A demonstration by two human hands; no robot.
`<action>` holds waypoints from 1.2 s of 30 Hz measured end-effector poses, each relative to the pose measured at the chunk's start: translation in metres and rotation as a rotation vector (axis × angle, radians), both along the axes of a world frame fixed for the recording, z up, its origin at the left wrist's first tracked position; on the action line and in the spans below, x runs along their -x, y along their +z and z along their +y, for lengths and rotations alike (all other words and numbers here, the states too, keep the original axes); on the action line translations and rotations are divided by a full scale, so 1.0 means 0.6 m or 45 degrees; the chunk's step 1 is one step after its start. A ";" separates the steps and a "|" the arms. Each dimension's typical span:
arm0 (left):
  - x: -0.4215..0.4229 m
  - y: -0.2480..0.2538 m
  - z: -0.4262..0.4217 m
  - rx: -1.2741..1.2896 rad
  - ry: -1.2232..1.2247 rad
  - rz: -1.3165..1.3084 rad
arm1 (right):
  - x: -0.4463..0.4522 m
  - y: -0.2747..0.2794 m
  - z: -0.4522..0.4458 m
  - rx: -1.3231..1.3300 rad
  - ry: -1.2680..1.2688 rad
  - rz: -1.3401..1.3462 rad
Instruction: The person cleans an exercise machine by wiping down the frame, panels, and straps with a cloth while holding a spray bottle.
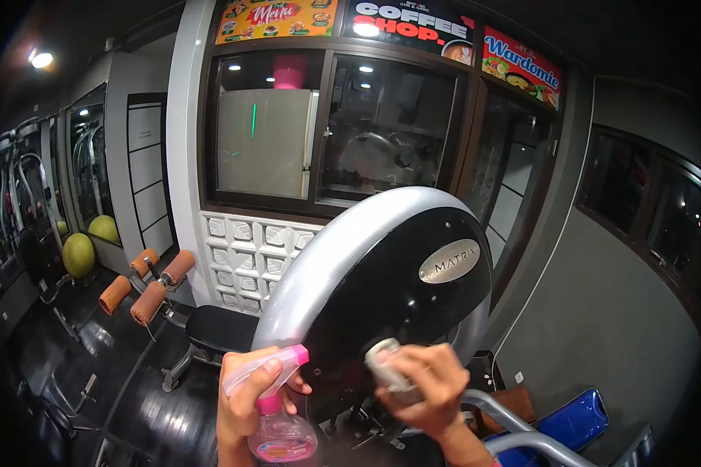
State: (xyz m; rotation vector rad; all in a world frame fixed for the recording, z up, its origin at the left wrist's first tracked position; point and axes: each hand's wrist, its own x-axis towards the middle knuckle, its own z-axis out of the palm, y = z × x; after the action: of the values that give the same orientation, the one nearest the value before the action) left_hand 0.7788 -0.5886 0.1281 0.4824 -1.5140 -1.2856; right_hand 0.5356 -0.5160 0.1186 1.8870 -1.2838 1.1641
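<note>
My left hand (245, 397) is wrapped round a clear spray bottle (287, 437) with a pink collar and a pink-tipped white trigger head, held upright at the lower middle. In my right hand (432, 389) is a bunched pale cloth (387, 364), slightly blurred. The cloth is in front of the lower black face of a gym machine's round cover (366, 288); whether it touches cannot be told. A silver rim (319, 245) curves round the cover, and an oval MATRIX badge (450, 261) sits at its upper right.
A bench with orange foam rollers (148, 303) and a black pad (222, 328) stands left of the machine. Silver tubing (514, 436) and a blue pad (572, 424) lie at the lower right. Behind are a windowed wall (389, 132) and yellow-green balls (79, 254).
</note>
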 end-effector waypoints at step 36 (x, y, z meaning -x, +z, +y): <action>0.087 0.101 0.022 0.137 -0.003 -0.284 | 0.114 0.043 -0.023 0.065 0.049 -0.167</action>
State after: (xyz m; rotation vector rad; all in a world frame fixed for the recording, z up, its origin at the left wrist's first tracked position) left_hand 0.7268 -0.5753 0.1888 0.5686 -1.7598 -1.1754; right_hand 0.4670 -0.5297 0.1442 1.8315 -1.2795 1.3477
